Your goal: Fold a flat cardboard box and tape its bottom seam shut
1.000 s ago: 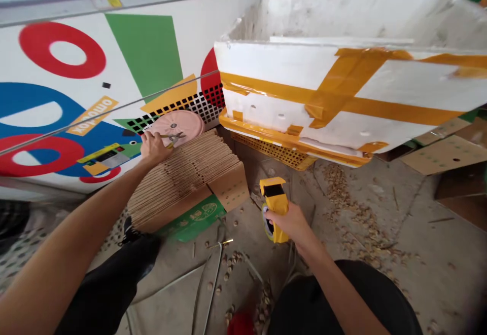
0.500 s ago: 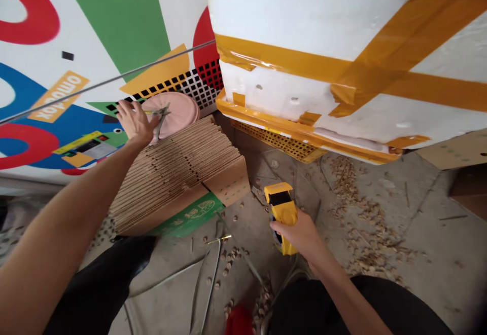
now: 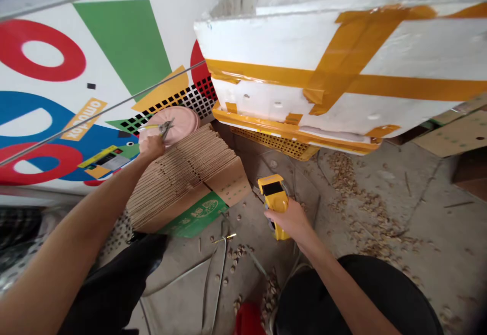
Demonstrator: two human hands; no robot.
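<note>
My left hand (image 3: 152,147) is closed on a pair of metal snips with yellow handles (image 3: 163,129), right at the lower left edge of a round pink disc (image 3: 180,124). Below that hand lies a stack of flattened corrugated cardboard (image 3: 182,173), and the hand is just above its top corner. My right hand (image 3: 287,218) grips a yellow plastic hand tool (image 3: 274,195) low over the concrete floor. Its lower end shows below my fingers, and I cannot tell exactly what kind of tool it is.
A large white foam box (image 3: 304,76) bound with orange tape sits on a yellow plastic crate (image 3: 274,145). Behind is a colourfully painted panel (image 3: 76,56). Nut shells (image 3: 361,208) litter the floor, a wire (image 3: 220,274) lies there, and cardboard (image 3: 452,135) stands at the right.
My left hand has dropped slightly toward the cardboard stack, and the snips now tilt upward. The whole view has swung a little; my right hand still holds the yellow tool.
</note>
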